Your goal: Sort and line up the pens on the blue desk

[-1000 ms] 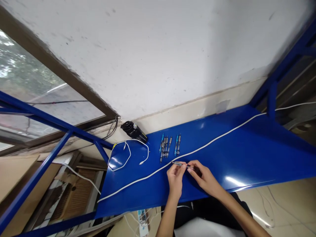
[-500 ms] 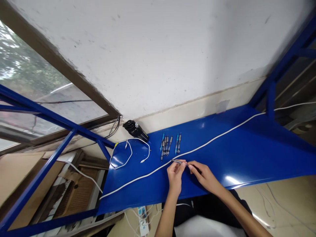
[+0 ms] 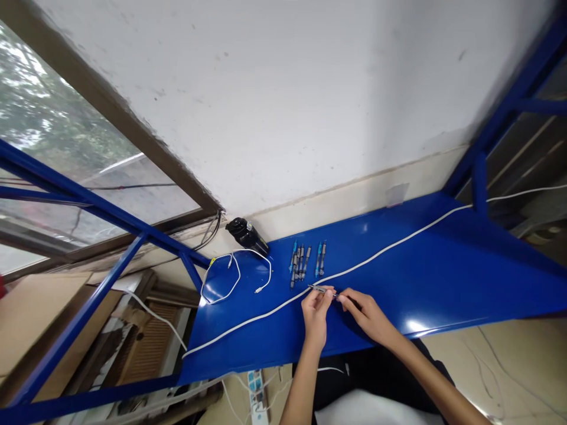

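Observation:
A dark grey pen (image 3: 318, 288) is held level over the front half of the blue table (image 3: 425, 271). My left hand (image 3: 315, 316) is closed round its barrel, with one end sticking out to the left. My right hand (image 3: 367, 316) pinches at the pen's other end, its fingertips close to those of the left hand and hiding that end. Just beyond my hands lie several grey and blue pens: a larger group (image 3: 299, 262) on the left and a smaller group (image 3: 320, 260) on the right.
A long white cable (image 3: 376, 254) crosses the table between the pens and my hands. Farther left lie a looped white charging cable (image 3: 239, 274) and a black bottle (image 3: 248, 236) against the wall. Blue frame bars (image 3: 479, 183) rise at both ends. A power strip (image 3: 257, 392) lies below.
My hands keep the pen between them in almost the same place. The camera's view has shifted slightly; the pens on the table have not moved.

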